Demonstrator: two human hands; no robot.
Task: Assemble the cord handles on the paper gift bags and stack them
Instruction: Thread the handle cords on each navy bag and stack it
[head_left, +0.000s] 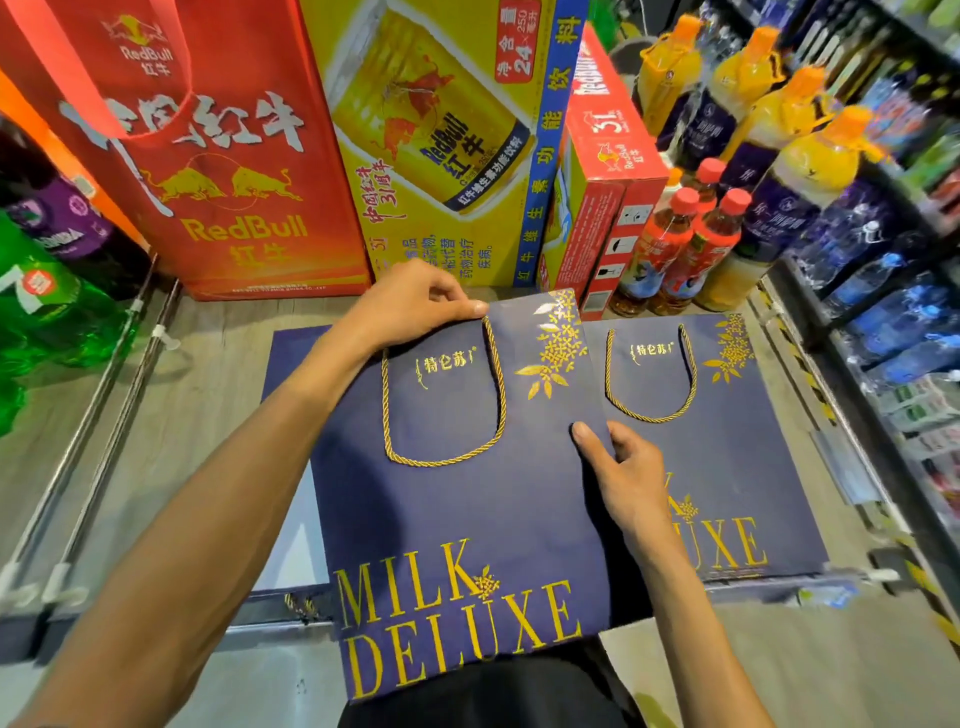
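Note:
A flat navy paper gift bag (457, 509) with gold "MILK DELUXE" lettering lies in front of me, its gold cord handle (498, 395) looped on its face. My left hand (415, 306) pinches the bag's top edge beside the cord's right end. My right hand (623, 467) grips the bag's right edge, thumb on its face. A second navy bag (743, 467) with its own gold cord handle (649, 379) lies flat to the right, partly under the first. More navy bags (291, 374) lie underneath on the left.
Red and yellow Red Bull cartons (234, 171) stand behind the bags on the wooden shelf (208, 384). Red-capped and orange-capped bottles (691, 244) stand at the back right. Green bottles (41, 312) fill the left side, and shelves of water bottles (893, 322) the right.

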